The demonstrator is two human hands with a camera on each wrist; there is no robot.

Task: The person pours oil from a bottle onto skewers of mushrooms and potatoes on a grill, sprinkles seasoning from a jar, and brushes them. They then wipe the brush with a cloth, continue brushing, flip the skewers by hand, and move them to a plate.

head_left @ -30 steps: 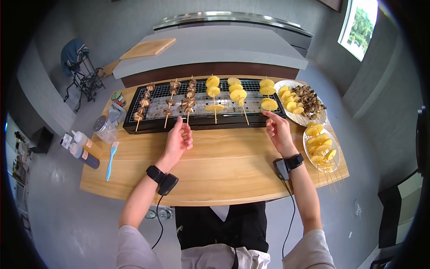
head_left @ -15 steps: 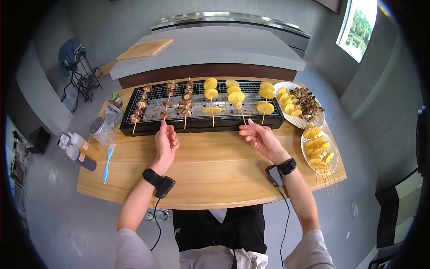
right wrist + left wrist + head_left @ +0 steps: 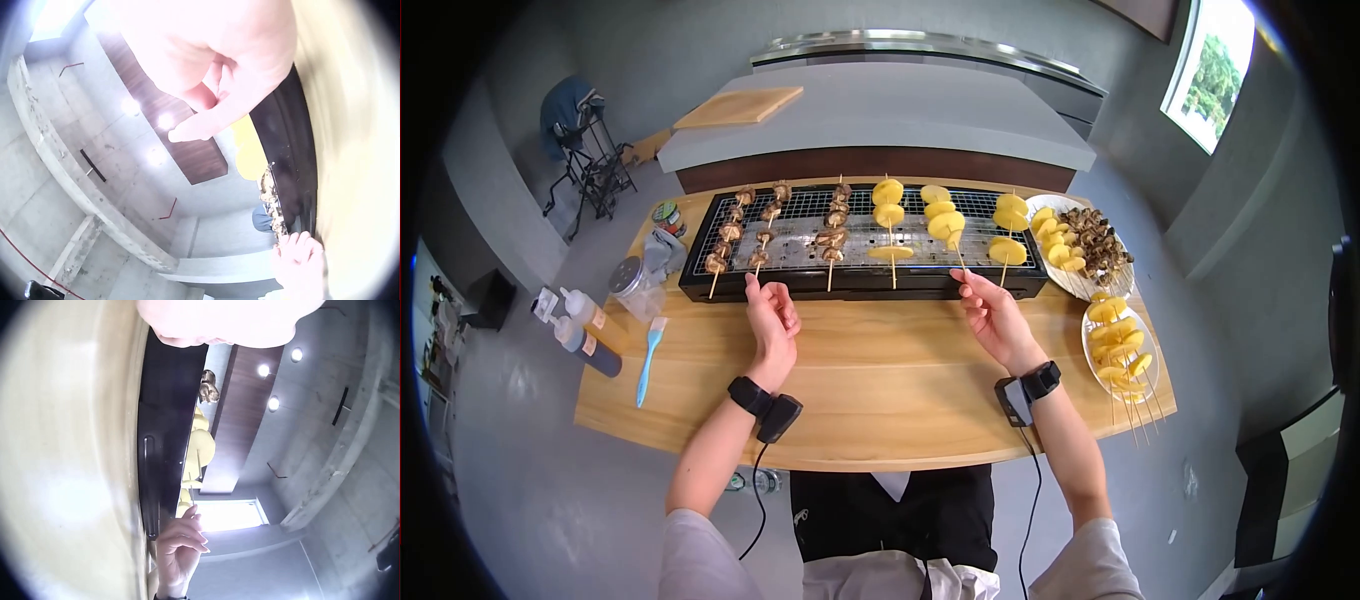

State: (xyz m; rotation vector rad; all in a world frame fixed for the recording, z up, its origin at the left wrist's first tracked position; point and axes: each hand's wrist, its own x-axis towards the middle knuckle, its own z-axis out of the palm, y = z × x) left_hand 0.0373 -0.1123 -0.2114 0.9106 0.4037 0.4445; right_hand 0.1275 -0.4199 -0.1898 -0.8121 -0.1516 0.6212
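Observation:
Three mushroom skewers and three potato-slice skewers lie across a long black grill, sticks toward me. My left hand pinches the stick end of the second mushroom skewer from the left, at the grill's front edge. With thumb and fingertips my right hand holds the stick of the middle potato skewer. Just right of it lies another potato skewer. The left wrist view shows potato slices over the grill's dark side; in the right wrist view, my thumb and curled fingers hide the stick.
At right stand a plate of mushroom and potato skewers and a smaller plate of potato skewers. Sauce bottles, a jar and a blue brush are at left. A grey counter stands behind the wooden table.
My right hand has moved left from the rightmost potato skewer to the middle one. My left hand has taken hold of the second mushroom skewer, which has shifted left, away from the third.

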